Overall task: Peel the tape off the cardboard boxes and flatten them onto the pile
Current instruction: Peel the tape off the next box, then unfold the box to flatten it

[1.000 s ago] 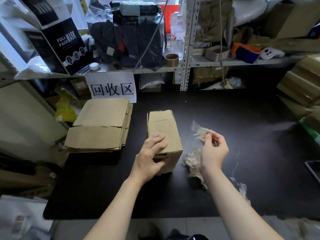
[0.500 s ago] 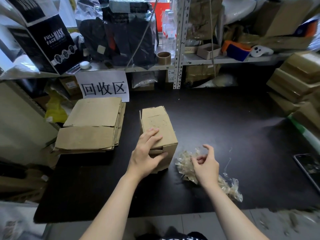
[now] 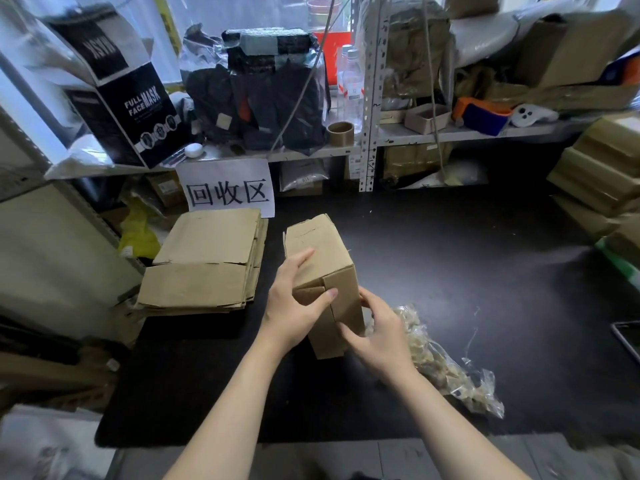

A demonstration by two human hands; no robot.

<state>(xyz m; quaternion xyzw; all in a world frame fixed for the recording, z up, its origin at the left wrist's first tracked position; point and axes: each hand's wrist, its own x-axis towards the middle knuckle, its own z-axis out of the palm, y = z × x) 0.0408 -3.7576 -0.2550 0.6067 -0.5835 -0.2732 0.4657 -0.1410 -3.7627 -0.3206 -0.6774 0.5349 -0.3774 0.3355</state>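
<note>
Fingers (image 3: pixel 302 259) of my left hand (image 3: pixel 292 310) lie along the top of the cardboard box (image 3: pixel 322 251) at the centre of the frame, with the thumb hooked over its near end flap. My right hand (image 3: pixel 379 336) grasps the same box from the right, thumb on the near face, the other fingers hidden behind its side.

Beneath everything spreads a matte black tabletop (image 3: pixel 467 271), filling the middle of the frame. Across the top runs a grey perforated-metal shelf unit (image 3: pixel 372 109), crammed with dark plastic bags (image 3: pixel 256 98). At the right edge stands a stack of tan boxes (image 3: pixel 602 174). Left of centre sits the pile of flattened cardboard (image 3: pixel 204 268), brown and slightly fanned, near my box but apart from it. Above the pile hangs a white paper sign (image 3: pixel 228 190). Lower right, just beyond my right hand, lies a crinkled wad of clear peeled tape (image 3: pixel 446 365).
</note>
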